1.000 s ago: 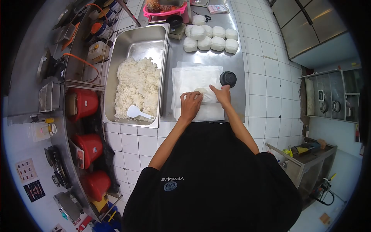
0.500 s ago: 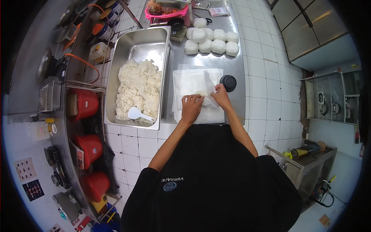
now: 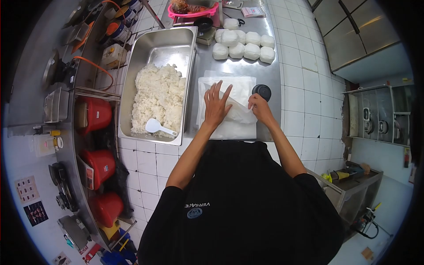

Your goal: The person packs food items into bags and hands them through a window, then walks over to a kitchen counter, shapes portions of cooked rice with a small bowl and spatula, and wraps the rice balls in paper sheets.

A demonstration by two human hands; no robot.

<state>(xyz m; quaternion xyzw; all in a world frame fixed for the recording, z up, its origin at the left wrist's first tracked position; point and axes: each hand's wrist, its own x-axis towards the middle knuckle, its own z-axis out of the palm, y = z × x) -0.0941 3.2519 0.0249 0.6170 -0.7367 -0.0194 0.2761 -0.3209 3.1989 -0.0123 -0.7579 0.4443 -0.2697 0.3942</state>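
A stack of white paper sheets (image 3: 234, 130) lies on the steel table in front of me. My left hand (image 3: 215, 107) rests on the stack with its fingers spread, at the left of a folded sheet (image 3: 238, 113). At the right edge of that sheet, my right hand (image 3: 260, 108) pinches the paper between thumb and fingers. The fold has a slight bulge; what lies under it is hidden. Just beyond my right hand sits a round black container (image 3: 262, 92).
Left of the paper, a deep steel pan (image 3: 193, 66) holds cooked rice (image 3: 155, 99) and a white rice paddle (image 3: 154, 126). Several white wrapped parcels (image 3: 236, 51) are grouped farther back. Behind them stand a small black bowl (image 3: 203, 24) and a pink basket (image 3: 193, 15) with food.
My left hand has moved forward and spread its fingers flat. My right hand has come slightly right, and the raised paper flap is now folded down over the middle.
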